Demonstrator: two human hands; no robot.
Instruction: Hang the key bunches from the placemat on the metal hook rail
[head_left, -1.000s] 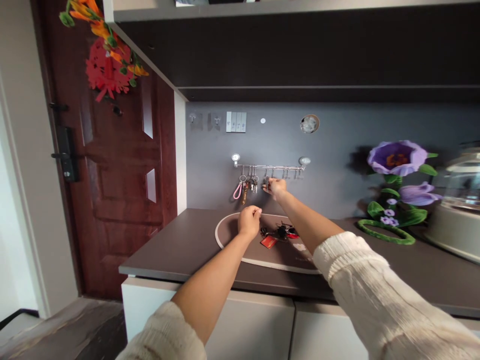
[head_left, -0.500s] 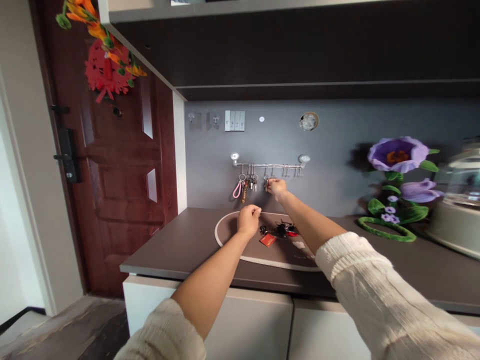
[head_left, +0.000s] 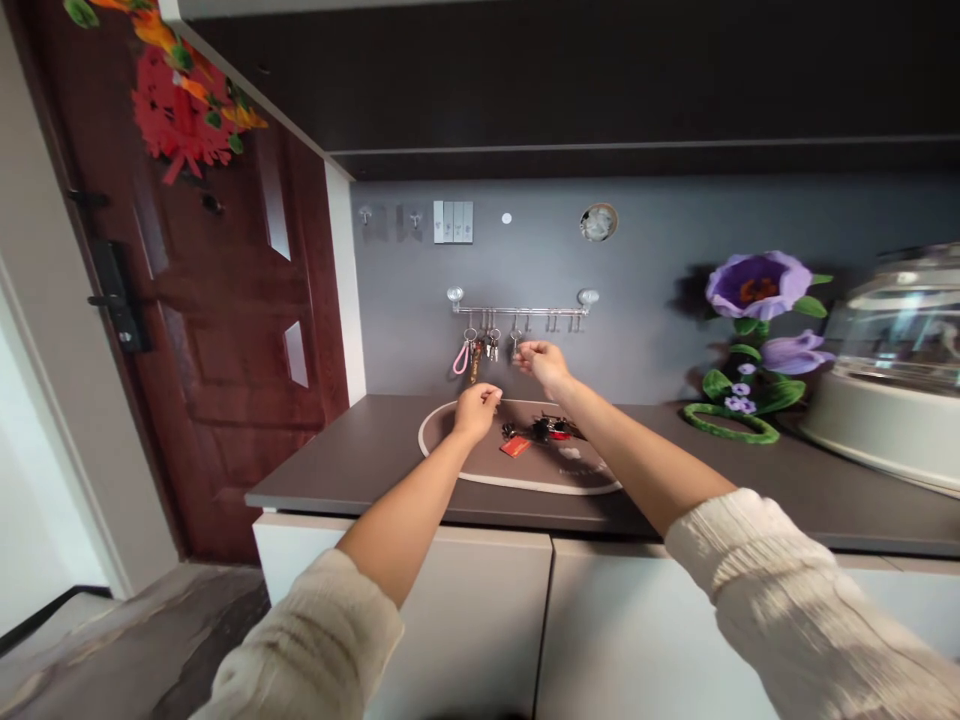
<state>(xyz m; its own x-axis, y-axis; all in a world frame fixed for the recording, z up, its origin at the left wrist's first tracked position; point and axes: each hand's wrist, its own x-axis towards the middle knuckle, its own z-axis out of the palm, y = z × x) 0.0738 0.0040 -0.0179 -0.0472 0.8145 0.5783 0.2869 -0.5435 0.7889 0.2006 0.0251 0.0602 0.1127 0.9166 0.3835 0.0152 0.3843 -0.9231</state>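
Both arms (head_left: 409, 510) outstretched, right fingers (head_left: 529, 350) higher, left fingers (head_left: 487, 394) lower and curled.

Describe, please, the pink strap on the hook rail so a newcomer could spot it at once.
Right of the dark red door, a hook rail runs along the grey wall. At its left end hangs the pink strap. Its pink loop sets it apart from the brown charm and silvery keys to its right.

From my end, I see small silver metal keys (head_left: 493, 348) on the straight metallic rail (head_left: 536, 311), behind the rounded brown mat (head_left: 526, 472).
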